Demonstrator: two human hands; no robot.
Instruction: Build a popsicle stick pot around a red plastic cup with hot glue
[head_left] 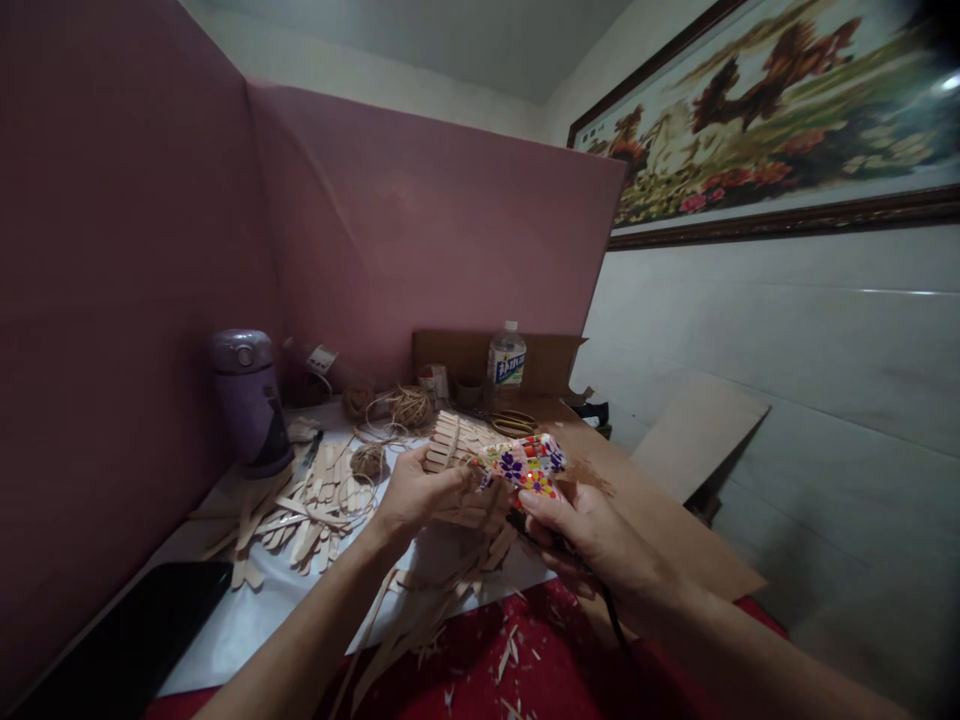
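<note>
My left hand (420,490) grips a small structure of wooden craft sticks (459,438), laid side by side in rows, with its thumb along the near edge. In my right hand (581,530) is a hot glue gun (525,462) with a colourful flower pattern. Its nozzle points left and is close to the sticks and my left thumb; whether it touches them I cannot tell. A dark cord hangs below my right hand. Many loose craft sticks (322,515) lie in a heap on white paper left of my left hand.
A purple flask (251,405) stands at the left, a dark flat device (135,630) nearer me. Behind are twine balls (411,406), scissors (514,424), a plastic bottle (508,362) and a cardboard flap (555,362). Wood scraps (508,650) litter the red cloth in front.
</note>
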